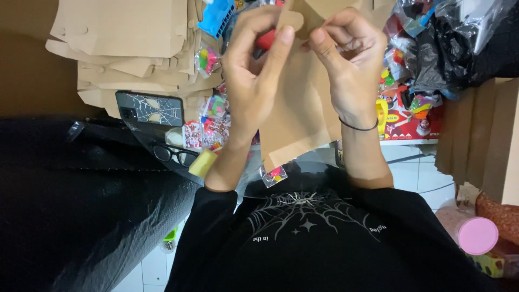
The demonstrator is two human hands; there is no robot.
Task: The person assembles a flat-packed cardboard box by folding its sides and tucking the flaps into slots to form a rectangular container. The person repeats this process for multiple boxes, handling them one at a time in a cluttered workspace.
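Holding a flat brown cardboard piece up between both hands, above the cluttered tabletop and close to the chest. Left hand and right hand both pinch its top edge near a small rounded tab, thumbs and forefingers pressed on the card. Grip sits at the tab end, likely so the rest of the sheet hangs free and stays flat. A red object shows behind the left fingers; can't tell whether it's held or just lying behind. Black band on the right wrist.

Around it:
- stack of matching cardboard blanks on the left, within reach of the left hand
- more upright cardboard at right
- small clear packets of coloured toys strewn under the hands; one packet lies just below the card's lower edge
- phone with web-pattern case and glasses beside the stack
- pink-lidded jar lower right, well apart
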